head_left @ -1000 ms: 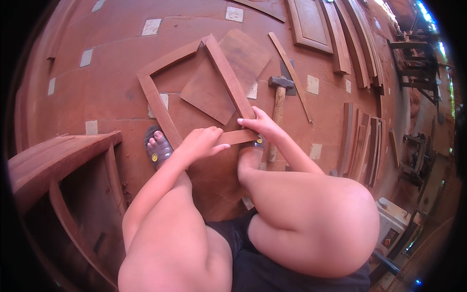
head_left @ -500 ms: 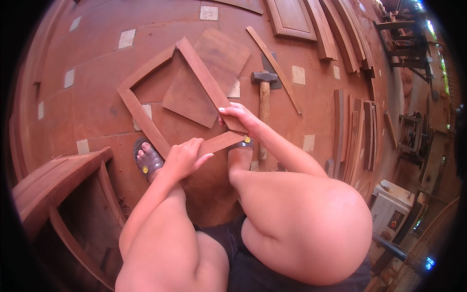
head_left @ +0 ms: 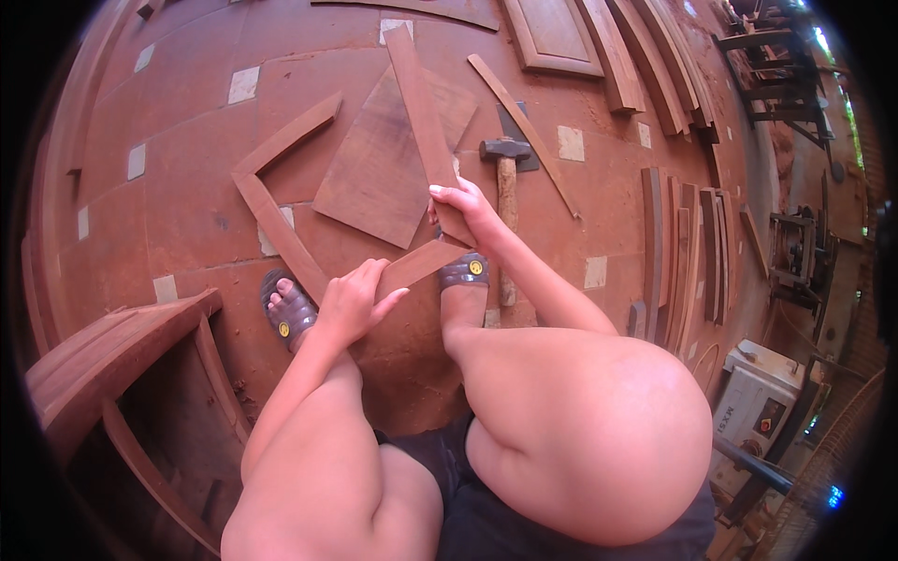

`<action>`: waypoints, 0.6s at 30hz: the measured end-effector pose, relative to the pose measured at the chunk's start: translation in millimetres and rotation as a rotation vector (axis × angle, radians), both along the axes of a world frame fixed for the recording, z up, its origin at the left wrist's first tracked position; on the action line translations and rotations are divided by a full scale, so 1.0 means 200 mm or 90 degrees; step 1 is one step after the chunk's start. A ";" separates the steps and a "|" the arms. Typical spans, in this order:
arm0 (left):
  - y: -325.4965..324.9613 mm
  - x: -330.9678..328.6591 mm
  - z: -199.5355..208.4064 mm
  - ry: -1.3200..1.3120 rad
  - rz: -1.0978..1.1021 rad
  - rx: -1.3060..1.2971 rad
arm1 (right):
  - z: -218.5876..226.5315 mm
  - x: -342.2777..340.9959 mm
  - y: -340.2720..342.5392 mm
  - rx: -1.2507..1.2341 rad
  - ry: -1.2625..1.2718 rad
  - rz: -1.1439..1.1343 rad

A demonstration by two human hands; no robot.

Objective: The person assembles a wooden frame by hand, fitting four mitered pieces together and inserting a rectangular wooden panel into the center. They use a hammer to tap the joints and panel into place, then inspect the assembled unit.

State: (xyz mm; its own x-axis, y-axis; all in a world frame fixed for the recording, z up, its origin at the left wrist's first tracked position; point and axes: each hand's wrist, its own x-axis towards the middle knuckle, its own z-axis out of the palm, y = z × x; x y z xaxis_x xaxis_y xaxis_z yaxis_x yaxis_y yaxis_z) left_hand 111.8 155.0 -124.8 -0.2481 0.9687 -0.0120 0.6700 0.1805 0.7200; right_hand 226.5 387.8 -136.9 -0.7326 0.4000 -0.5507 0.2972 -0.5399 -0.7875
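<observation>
My right hand (head_left: 470,208) is closed round the near part of a long wooden strip (head_left: 416,103), which points away from me. Its near end meets the mitred tip of a shorter wooden rail (head_left: 421,265). My left hand (head_left: 351,301) is wrapped round that rail's left part, hiding the corner where it comes near another strip (head_left: 281,224). That strip joins a far piece (head_left: 295,133) at an angle, so they form an open-sided frame. The far end of the long strip stands apart from the far piece. A flat square wooden panel (head_left: 374,178) lies on the floor beneath.
A hammer (head_left: 506,210) with a wooden handle lies right of my right hand, beside a thin wooden stick (head_left: 524,136). Stacked boards (head_left: 673,252) and a panelled door (head_left: 557,37) are farther right. A wooden furniture piece (head_left: 140,346) stands at my left.
My right hand has swung the long strip's far end away to the right, opening a gap at the far corner. My left hand keeps its grip on the short rail.
</observation>
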 end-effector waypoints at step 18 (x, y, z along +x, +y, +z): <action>0.29 -0.09 0.14 -0.309 0.015 0.049 | 0.49 -0.02 0.03 0.283 0.091 0.096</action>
State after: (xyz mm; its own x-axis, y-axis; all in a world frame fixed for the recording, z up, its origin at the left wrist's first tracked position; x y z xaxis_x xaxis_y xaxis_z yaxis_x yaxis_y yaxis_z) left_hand 94.3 213.9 -97.1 -0.2535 0.9655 -0.0601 0.2502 0.1255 0.9600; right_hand 222.8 394.8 -39.1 -0.8563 0.4567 -0.2412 0.2191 -0.1017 -0.9704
